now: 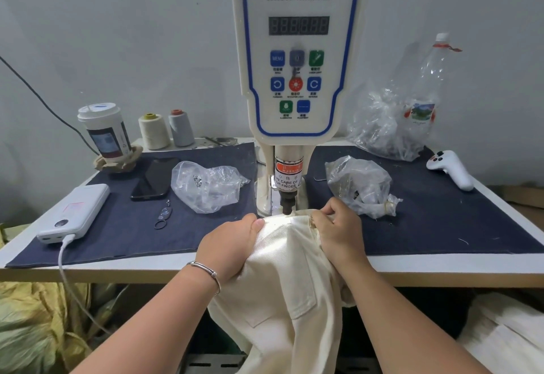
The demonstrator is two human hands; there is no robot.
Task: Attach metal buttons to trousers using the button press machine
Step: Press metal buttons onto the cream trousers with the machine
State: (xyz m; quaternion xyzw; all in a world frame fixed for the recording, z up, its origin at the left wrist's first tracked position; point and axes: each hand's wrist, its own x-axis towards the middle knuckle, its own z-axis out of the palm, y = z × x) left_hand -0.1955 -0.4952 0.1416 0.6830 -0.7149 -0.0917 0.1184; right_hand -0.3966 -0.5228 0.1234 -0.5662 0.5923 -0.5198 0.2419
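Note:
Cream trousers (290,258) hang over the table's front edge, their waistband lying under the black punch (286,205) of the white servo button machine (297,49). My left hand (232,244) grips the waistband on the left of the punch, thumb on top. On the punch's right side my right hand (338,232) pinches the waistband with curled fingers. No metal button shows on the cloth; the spot under the punch is partly hidden.
A dark blue mat (147,226) covers the table. On the left lie a clear bag (206,185), a phone (154,179), a power bank (75,214), a cup (104,132) and thread cones (154,130). On the right are plastic bags (362,185), a bottle (426,90) and a white controller (450,169).

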